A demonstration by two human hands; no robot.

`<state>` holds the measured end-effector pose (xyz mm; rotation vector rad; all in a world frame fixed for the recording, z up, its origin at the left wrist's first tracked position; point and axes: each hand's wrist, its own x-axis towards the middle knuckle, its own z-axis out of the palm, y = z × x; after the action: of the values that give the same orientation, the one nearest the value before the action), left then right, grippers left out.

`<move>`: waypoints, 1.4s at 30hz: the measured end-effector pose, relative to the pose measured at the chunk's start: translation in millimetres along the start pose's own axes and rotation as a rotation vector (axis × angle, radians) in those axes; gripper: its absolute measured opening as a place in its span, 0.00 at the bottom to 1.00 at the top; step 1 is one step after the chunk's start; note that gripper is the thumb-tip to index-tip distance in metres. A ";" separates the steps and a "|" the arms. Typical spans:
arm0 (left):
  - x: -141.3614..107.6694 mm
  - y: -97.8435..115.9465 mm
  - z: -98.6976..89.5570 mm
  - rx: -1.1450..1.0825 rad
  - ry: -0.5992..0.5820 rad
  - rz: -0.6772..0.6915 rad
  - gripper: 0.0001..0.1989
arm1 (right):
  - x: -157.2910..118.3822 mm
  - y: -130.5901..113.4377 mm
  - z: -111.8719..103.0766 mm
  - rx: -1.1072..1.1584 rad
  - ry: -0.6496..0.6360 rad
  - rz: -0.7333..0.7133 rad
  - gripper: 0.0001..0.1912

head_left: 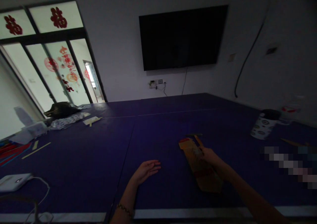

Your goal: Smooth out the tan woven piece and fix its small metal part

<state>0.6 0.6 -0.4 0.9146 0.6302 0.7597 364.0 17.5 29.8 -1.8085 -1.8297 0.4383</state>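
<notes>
My right hand [210, 158] is closed at the right edge of a long, flat brown-and-yellow cardboard piece [206, 177] with a red end. The cardboard slants across the purple table [158, 135]. Blur and dim light hide the fingertips. A thin orange stick [198, 141] runs up from beside those fingers towards a narrow greenish strip [194, 134]; whether the hand also grips the stick is unclear. To the left, my left hand [147, 171] hovers or rests over the tabletop, fingers loosely stretched and holding nothing. A beaded bracelet [125, 210] circles that wrist.
A patterned cup [264, 126] and a clear bottle [292, 110] stand at the right. On the left lie a white device with a cable [16, 181], red and blue strips [15, 154], a plastic box [34, 129] and a black bag [61, 109].
</notes>
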 end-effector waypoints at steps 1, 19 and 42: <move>0.0 0.1 0.0 -0.006 0.002 0.000 0.18 | 2.4 -0.4 2.6 0.000 -0.034 0.013 0.18; -0.8 8.6 7.3 0.234 0.337 0.373 0.21 | 71.6 -107.9 85.5 0.080 -0.642 -0.291 0.29; 36.8 -15.5 7.0 0.428 0.178 0.363 0.23 | 65.1 -106.4 51.3 0.789 -0.297 -0.214 0.25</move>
<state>32.0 20.7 -16.3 1.3883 0.8127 1.0614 249.5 83.1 58.1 -1.0372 -1.6556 1.1925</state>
